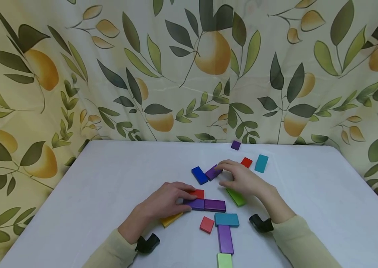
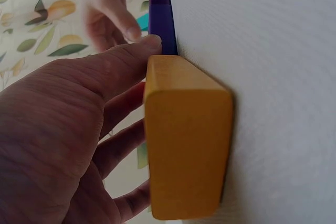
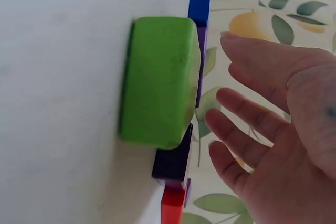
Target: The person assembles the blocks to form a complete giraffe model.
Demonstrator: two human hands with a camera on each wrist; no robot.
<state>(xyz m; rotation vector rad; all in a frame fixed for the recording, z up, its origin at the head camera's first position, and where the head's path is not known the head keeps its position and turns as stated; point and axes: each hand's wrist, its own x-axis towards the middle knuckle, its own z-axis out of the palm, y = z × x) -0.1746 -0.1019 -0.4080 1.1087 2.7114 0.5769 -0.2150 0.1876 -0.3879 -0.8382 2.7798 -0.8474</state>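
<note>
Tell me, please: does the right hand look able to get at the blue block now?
Probably yes. The right hand looks empty, with its fingers close to the purple block just beside the blue block, and nothing covers the blue block's top.

Blocks [image 1: 214, 206] lie on the table [image 1: 108, 175], a cloth [image 1: 189, 96] behind it.

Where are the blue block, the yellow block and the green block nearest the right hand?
Blue block [image 1: 199, 175]: head view, middle of top face.
Yellow block [image 2: 188, 153]: left wrist view, near end.
Green block [image 3: 156, 82]: right wrist view, near end.
</note>
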